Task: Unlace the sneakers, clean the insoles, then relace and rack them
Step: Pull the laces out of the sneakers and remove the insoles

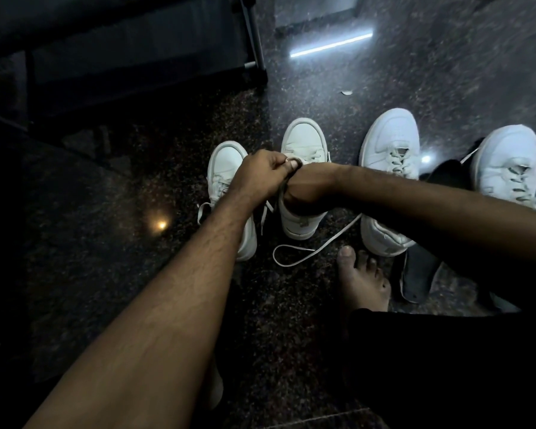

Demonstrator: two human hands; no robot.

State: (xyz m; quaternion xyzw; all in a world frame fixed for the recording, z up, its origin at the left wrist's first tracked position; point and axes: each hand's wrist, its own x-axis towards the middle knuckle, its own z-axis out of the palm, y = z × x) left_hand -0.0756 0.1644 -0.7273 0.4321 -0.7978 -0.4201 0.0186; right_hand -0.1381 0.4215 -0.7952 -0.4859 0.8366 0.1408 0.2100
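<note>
A bare foot [364, 280] rests on the floor [136, 196], near four white sneakers [304, 178]. Over the second from left, the left hand [260, 174] pinches a lace [291, 161]; the right hand [307, 188] grips the shoe's collar.

A lace [291, 161] is pinched by the left hand [262, 174] over the second sneaker [304, 144], which is gripped by the right hand [307, 188] (four white sneakers are lined up on the dark floor [136, 181]).

Our right hand [304, 193] sinks into the second sneaker [304, 181], so we cannot see its fingers. Our left forearm covers much of the leftmost sneaker [226, 168]. The rack [130, 48] is dark and cut by the top edge.
</note>
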